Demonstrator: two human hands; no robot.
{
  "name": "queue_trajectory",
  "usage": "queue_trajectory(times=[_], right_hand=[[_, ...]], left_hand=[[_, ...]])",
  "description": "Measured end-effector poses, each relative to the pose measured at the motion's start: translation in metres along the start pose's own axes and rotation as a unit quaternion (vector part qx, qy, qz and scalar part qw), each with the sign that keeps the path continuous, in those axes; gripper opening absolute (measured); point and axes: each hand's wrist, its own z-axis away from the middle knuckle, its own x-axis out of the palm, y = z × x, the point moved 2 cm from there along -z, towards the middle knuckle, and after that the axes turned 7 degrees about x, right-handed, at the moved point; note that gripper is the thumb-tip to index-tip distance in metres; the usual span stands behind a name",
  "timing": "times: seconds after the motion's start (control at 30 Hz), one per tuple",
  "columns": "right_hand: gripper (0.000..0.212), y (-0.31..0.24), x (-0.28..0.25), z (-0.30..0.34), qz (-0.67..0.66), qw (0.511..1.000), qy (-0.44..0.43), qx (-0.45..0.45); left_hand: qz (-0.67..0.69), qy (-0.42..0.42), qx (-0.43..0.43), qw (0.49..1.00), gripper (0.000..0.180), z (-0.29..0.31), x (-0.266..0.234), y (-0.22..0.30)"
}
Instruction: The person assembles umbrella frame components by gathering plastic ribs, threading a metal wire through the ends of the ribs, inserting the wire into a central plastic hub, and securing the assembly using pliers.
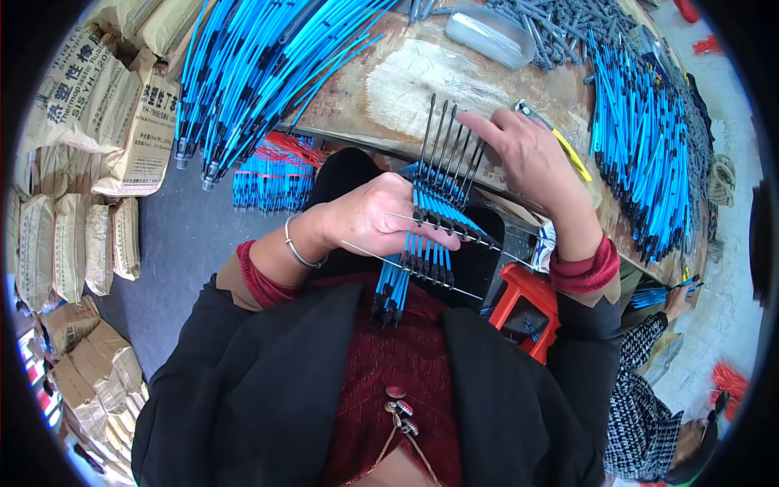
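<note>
A row of slim blue rods with black ends and fittings [438,199] is in front of my chest. My left hand [380,215] is closed around it from the left side. Two thin metal wires [369,253] run crosswise at the row, one above the other, their ends sticking out on both sides. The rods' long black ends [442,130] fan out upward over the table edge. At these ends is my right hand [527,154], its index finger stretched out by the tips and its other fingers bent. Its thumb is partly hidden.
A worn wooden table [345,101] bears blue rod bundles [260,57], another blue heap [641,138], grey pieces [560,28], a clear plastic box [489,36] and a yellow cutter [570,154]. Below are a red-orange crate [519,296] and sacks [77,243]. Another person [641,406] sits at right.
</note>
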Motion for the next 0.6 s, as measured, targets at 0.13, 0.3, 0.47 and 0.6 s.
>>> queue_trajectory(times=[0.13, 0.3, 0.47, 0.6], right_hand=[[0.039, -0.002, 0.0, 0.004, -0.018, 0.998, -0.052, 0.01], [0.034, 0.006, 0.005, 0.016, -0.126, 0.992, 0.007, 0.009], [0.03, 0.011, 0.006, 0.021, -0.129, 0.991, 0.01, 0.014], [0.026, 0.011, 0.002, 0.018, -0.132, 0.991, 0.007, 0.013]], left_hand=[[-0.004, 0.004, 0.004, 1.0, 0.023, 0.003, 0.003, 0.0], [0.046, 0.006, -0.033, 0.998, 0.022, 0.003, 0.002, 0.006], [0.03, -0.035, -0.052, 0.998, 0.021, 0.005, 0.004, 0.002], [0.052, 0.0, -0.024, 0.998, 0.021, 0.002, 0.004, 0.003]])
